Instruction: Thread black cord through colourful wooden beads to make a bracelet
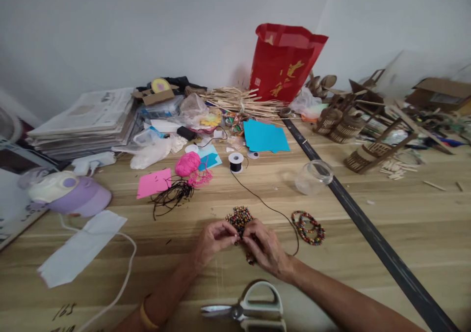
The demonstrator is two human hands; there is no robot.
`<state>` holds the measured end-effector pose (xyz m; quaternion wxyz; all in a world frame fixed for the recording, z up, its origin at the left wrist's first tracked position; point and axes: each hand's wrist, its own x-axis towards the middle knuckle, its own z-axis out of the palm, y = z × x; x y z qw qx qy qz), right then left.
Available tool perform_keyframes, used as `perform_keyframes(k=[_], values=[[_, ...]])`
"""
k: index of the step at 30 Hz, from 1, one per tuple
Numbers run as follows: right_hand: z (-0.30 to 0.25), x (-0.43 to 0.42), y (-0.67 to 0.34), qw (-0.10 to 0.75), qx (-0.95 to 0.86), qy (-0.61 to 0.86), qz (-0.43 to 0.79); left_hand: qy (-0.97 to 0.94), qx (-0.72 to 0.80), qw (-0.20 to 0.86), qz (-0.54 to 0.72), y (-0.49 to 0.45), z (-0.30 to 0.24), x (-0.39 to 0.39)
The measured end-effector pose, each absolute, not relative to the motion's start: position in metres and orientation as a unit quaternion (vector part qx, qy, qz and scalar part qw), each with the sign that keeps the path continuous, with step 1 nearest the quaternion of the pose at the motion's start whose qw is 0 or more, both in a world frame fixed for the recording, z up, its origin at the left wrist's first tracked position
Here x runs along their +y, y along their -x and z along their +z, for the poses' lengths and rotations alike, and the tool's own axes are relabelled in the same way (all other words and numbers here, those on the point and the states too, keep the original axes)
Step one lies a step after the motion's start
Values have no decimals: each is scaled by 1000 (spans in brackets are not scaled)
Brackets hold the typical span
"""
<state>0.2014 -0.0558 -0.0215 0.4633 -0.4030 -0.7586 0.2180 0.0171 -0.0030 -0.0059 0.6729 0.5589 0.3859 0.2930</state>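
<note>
My left hand point(217, 239) pinches a small dark bead at its fingertips. Opposite it, almost touching, my right hand point(268, 247) has thumb and forefinger closed on black cord, though the fingers hide most of it. The cord point(274, 207) runs from a white-flanged spool point(236, 163) and curves round under my right wrist. Just beyond my fingertips lies a pile of loose multicoloured beads point(239, 217). A few strung beads point(250, 259) show below the right hand. To the right rest beaded bracelets point(308, 228).
Scissors point(239, 311) lie near the front edge. A clear glass jar point(314, 177) stands right of the spool. Pink yarn point(187, 164), black cord pieces point(172, 194) and a purple cap point(79, 194) are leftward. A red bag point(283, 64) and woven baskets point(368, 156) stand farther back.
</note>
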Motion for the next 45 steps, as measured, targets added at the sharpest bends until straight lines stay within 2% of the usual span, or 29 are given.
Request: perform_keyframes(k=[45], values=[[-16, -55, -201, 462, -764, 378, 245, -556, 381, 680, 288, -17, -4, -3]])
